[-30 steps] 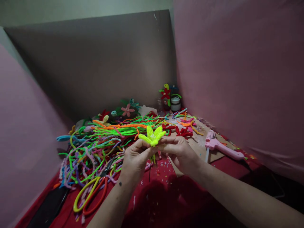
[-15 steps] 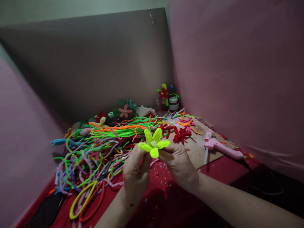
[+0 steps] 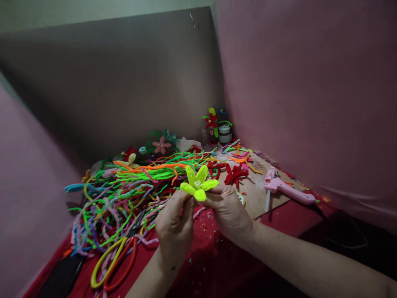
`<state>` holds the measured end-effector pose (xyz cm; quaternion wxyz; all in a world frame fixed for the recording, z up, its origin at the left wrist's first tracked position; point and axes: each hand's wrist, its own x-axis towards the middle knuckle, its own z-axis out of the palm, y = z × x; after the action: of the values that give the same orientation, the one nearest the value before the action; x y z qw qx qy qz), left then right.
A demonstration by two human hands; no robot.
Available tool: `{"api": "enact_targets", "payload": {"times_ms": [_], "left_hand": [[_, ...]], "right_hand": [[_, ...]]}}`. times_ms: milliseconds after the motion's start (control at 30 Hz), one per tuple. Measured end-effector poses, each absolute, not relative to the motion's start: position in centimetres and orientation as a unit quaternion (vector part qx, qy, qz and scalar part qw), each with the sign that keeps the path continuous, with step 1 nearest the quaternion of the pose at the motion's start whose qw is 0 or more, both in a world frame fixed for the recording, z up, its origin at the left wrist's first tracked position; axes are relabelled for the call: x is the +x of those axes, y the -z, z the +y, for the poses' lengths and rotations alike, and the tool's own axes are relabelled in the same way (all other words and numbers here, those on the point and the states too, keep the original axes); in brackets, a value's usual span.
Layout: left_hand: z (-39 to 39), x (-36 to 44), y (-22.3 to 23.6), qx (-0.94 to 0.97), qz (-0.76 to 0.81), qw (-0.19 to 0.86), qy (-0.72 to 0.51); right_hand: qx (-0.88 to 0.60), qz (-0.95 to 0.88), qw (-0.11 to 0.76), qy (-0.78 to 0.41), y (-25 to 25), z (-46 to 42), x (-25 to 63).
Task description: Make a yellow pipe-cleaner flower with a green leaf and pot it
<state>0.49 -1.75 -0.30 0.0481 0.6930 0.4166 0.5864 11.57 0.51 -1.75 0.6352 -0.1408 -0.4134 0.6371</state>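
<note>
In the head view, the yellow flower [image 3: 198, 185] is held face-up over the red cloth [image 3: 201, 265], between the left hand [image 3: 175, 221] and the right hand [image 3: 232, 213], whose fingertips pinch its underside. Too hard a squeeze could bend a petal; a slack grip might let it twist. The blossom hides the exact finger contact; the right hand partly covers a round thing [image 3: 241, 199]; the scissors' [image 3: 125, 239] tips blur into the pipe cleaners [image 3: 139, 174].
</note>
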Motion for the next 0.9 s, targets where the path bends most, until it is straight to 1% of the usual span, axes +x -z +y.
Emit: {"api": "enact_targets", "payload": {"times_ms": [167, 267, 333, 367, 433, 467, 533, 600, 667, 700, 733, 800, 900], "left_hand": [[-1.8, 0.9, 0.5, 0.638, 0.440, 0.154, -0.613], [-1.7, 0.9, 0.0, 0.617, 0.445, 0.226, -0.608], [-1.5, 0.7, -0.6, 0.600, 0.444, 0.253, -0.616], [-1.4, 0.5, -0.9, 0.587, 0.443, 0.260, -0.625], [-1.0, 0.1, -1.4, 0.556, 0.433, 0.282, -0.651], [-0.7, -0.2, -1.6, 0.544, 0.421, 0.299, -0.661], [-0.2, -0.7, -1.7, 0.526, 0.399, 0.340, -0.669], [0.2, -1.0, -1.5, 0.513, 0.391, 0.377, -0.665], [0.5, -1.0, -1.3, 0.503, 0.394, 0.406, -0.653], [0.5, -0.9, -1.2, 0.499, 0.396, 0.420, -0.647], [0.6, -0.8, -1.2, 0.496, 0.395, 0.433, -0.641], [0.5, -0.5, -1.3, 0.488, 0.392, 0.452, -0.636], [0.5, -0.3, -1.4, 0.475, 0.395, 0.469, -0.631]], "right_hand": [[-0.183, -0.413, 0.629, -0.633, 1.0, -0.2, 11.3], [-0.188, -0.441, 0.597, -0.643, 0.4, -0.2, 11.7], [-0.222, -0.456, 0.580, -0.638, 0.0, 0.4, 12.7], [-0.256, -0.459, 0.587, -0.616, -0.1, 1.0, 13.4], [-0.334, -0.500, 0.579, -0.550, -0.2, 2.3, 15.1], [-0.374, -0.539, 0.554, -0.512, -0.1, 2.9, 16.1], [-0.419, -0.647, 0.475, -0.424, 0.3, 3.8, 18.0], [-0.424, -0.765, 0.386, -0.293, 1.1, 3.9, 19.7], [-0.427, -0.836, 0.305, -0.160, 2.2, 3.3, 20.9], [-0.428, -0.856, 0.266, -0.113, 2.7, 2.9, 21.3], [-0.426, -0.870, 0.234, -0.080, 3.2, 2.5, 21.6], [-0.422, -0.883, 0.201, -0.043, 4.1, 2.0, 21.9], [-0.421, -0.886, 0.194, -0.032, 4.8, 2.0, 22.1]]}}
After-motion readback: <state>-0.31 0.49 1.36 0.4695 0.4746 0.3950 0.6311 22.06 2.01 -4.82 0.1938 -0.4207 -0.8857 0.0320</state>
